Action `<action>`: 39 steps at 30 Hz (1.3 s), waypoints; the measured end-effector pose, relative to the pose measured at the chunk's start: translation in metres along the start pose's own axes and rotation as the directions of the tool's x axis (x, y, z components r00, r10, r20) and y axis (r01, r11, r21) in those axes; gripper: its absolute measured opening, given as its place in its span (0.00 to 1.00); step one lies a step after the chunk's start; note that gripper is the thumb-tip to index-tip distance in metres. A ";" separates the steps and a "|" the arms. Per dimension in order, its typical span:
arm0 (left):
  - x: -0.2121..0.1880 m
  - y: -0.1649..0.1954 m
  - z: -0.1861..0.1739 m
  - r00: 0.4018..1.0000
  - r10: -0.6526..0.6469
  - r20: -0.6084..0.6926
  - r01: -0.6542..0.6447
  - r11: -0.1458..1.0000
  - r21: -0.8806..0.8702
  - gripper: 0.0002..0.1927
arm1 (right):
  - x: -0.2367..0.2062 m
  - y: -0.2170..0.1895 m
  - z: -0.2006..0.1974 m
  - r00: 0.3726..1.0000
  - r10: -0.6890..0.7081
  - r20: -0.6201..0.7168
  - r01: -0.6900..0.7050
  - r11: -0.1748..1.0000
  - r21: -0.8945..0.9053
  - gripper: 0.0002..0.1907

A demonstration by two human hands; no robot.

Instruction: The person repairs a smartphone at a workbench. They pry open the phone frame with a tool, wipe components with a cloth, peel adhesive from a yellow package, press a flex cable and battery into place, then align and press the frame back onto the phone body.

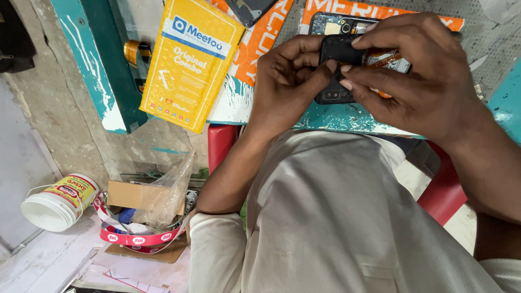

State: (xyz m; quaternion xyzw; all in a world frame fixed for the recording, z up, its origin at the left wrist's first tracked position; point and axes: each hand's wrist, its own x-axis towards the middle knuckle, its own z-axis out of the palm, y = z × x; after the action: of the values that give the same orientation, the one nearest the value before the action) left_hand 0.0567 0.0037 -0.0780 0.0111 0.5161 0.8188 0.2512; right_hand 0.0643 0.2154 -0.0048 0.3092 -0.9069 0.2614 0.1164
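The left hand [287, 81] is curled shut around the left side of a small black phone body [337, 70], thumb and bent fingers clamped on it. It is held just above the near edge of the teal worktable [347, 118]. The right hand [420, 76] comes in from the other side, its forefinger and thumb pinched tight at the top edge of the same black piece and the other fingers loosely bent. An orange flat cable [386, 58] shows just beside those fingertips. As I judge it, the step in hand is fine fingertip work at that top edge, prying or seating a part (which of the two I cannot tell). Any further move there calls for a steady left-hand hold and light, exact pressure, since the cable is thin. Behind the hands an opened phone [339, 24] lies on the table.

On the floor at far left a white plastic tub [54, 206] lies tipped over, its contents hidden. Near it a cardboard box [135, 195] holds a crumpled clear plastic bag [165, 195] and loops of red and white strap [130, 237]. A yellow flat packet [190, 59] lies sealed on the table's left end
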 end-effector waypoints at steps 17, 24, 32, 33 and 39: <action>-0.005 0.003 0.002 1.000 0.028 -0.005 -0.028 1.000 -0.003 0.06 | -0.008 0.001 -0.005 0.994 -0.105 0.005 0.105 0.994 0.004 0.20; -0.002 0.006 -0.005 1.000 0.019 0.009 -0.019 0.998 -0.052 0.06 | -0.011 0.002 -0.008 0.991 -0.024 0.135 0.015 0.998 0.062 0.23; -0.018 0.053 -0.012 0.956 0.234 -0.175 -0.131 0.879 0.459 0.21 | -0.013 0.002 -0.021 0.974 0.110 0.197 -0.116 0.993 0.017 0.28; -0.018 0.058 -0.016 0.954 0.272 -0.124 -0.165 0.825 0.541 0.22 | -0.012 0.001 -0.021 0.971 0.121 0.205 -0.119 0.993 -0.023 0.27; -0.015 0.066 -0.030 0.946 0.264 0.188 -0.314 0.603 0.734 0.34 | -0.002 -0.004 -0.005 0.962 0.132 0.240 -0.113 0.989 -0.094 0.27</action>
State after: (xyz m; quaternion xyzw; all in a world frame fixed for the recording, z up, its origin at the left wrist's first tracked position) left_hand 0.0352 -0.0508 -0.0322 0.2223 0.7926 0.5582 0.1035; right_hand 0.0681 0.2165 0.0005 0.2775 -0.9414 0.1918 -0.0008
